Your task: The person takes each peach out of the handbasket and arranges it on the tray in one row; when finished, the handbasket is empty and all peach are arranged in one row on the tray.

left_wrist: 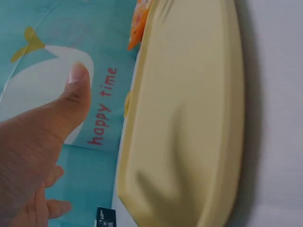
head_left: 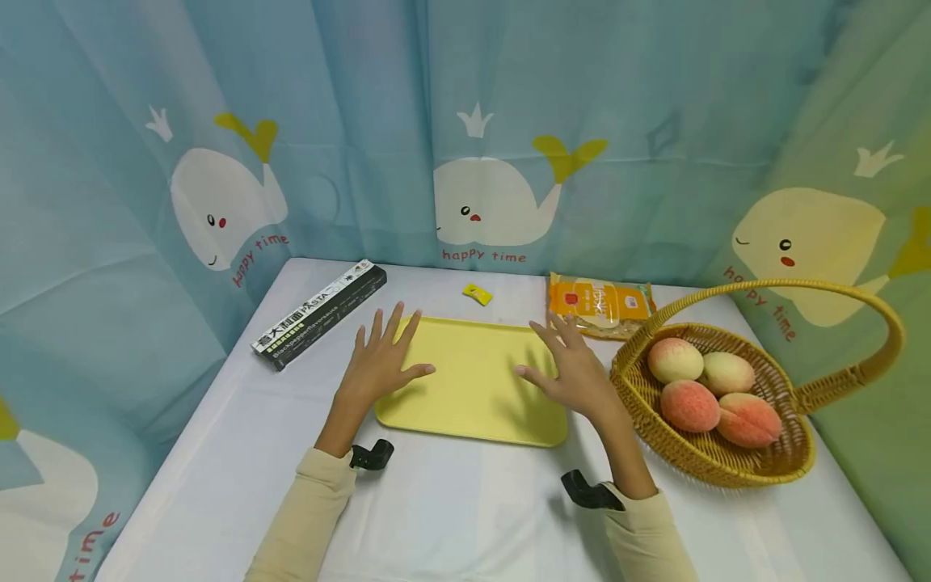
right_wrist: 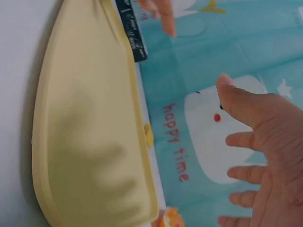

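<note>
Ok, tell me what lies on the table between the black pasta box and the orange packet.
A small yellow packet lies between the pasta box and the orange packet, beyond the yellow tray; the head view shows it.

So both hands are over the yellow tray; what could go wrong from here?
The right hand is close to the wicker basket; a sideways sweep might bump it.

The peaches inside are rounded, so they could roll out if the basket tipped.

The small yellow packet lies just beyond the far edge of the tray; pushing the tray forward might shove it away.
</note>
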Demonstrator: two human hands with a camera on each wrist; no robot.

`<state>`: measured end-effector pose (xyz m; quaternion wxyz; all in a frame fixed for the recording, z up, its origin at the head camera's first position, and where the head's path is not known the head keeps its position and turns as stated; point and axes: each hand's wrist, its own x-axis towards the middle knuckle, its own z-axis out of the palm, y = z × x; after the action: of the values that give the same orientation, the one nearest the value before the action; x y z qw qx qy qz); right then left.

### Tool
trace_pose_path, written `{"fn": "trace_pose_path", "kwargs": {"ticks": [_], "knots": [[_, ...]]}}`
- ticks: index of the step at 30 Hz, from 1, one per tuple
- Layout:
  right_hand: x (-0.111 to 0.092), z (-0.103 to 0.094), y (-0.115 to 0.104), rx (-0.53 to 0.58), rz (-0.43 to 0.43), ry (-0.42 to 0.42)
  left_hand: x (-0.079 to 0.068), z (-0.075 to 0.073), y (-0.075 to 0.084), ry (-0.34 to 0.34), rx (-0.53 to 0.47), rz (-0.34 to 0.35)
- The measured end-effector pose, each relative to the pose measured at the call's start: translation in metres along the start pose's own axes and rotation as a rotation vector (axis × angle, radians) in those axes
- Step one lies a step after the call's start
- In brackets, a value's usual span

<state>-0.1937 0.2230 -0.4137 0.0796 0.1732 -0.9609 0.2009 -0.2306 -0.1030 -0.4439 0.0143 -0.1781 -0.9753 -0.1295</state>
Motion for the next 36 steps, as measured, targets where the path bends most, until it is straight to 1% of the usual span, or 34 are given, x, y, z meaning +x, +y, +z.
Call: {"fn": "trace_pose_path", "kwargs": {"ticks": [3,5,7,9,11,14,16,17,19,23,26,28,31,33,35,36], "knots": [[-0.004,-0.006,0.005,0.111,-0.022,0.03,-0.004,0.001,-0.001,-0.025,-0.022,-0.01],[-0.007,-0.01,0.01,0.224,-0.044,0.034,-0.006,0.002,-0.003,-0.039,-0.034,-0.013],[-0.01,-0.014,0.014,0.349,-0.088,0.03,-0.007,0.004,-0.005,-0.051,-0.055,-0.016],[-0.015,-0.018,0.018,0.477,-0.131,0.003,-0.008,0.007,-0.009,-0.071,-0.098,-0.023],[-0.021,-0.023,0.022,0.583,-0.131,-0.044,-0.01,0.01,-0.012,-0.099,-0.154,-0.035],[-0.03,-0.033,0.028,0.678,-0.106,-0.089,-0.014,0.015,-0.018,-0.144,-0.281,-0.053],[-0.037,-0.04,0.032,0.716,-0.09,-0.084,-0.016,0.018,-0.023,-0.166,-0.354,-0.052],[-0.039,-0.044,0.034,0.724,-0.097,-0.074,-0.017,0.019,-0.025,-0.174,-0.389,-0.049],[-0.044,-0.051,0.039,0.724,-0.129,-0.044,-0.018,0.022,-0.028,-0.19,-0.447,-0.038],[-0.054,-0.067,0.051,0.715,-0.18,0.001,-0.019,0.027,-0.034,-0.208,-0.528,-0.002],[-0.06,-0.077,0.06,0.731,-0.18,0.004,-0.02,0.031,-0.036,-0.218,-0.556,0.014],[-0.064,-0.083,0.067,0.764,-0.182,0.005,-0.022,0.035,-0.038,-0.224,-0.558,0.023],[-0.07,-0.093,0.077,0.783,-0.143,0.0,-0.025,0.039,-0.039,-0.211,-0.566,0.05],[-0.074,-0.099,0.083,0.774,-0.126,0.014,-0.027,0.04,-0.04,-0.198,-0.57,0.068],[-0.077,-0.106,0.088,0.762,-0.086,0.012,-0.028,0.041,-0.04,-0.184,-0.576,0.084],[-0.078,-0.109,0.092,0.763,-0.083,0.012,-0.029,0.042,-0.04,-0.182,-0.579,0.085]]}}
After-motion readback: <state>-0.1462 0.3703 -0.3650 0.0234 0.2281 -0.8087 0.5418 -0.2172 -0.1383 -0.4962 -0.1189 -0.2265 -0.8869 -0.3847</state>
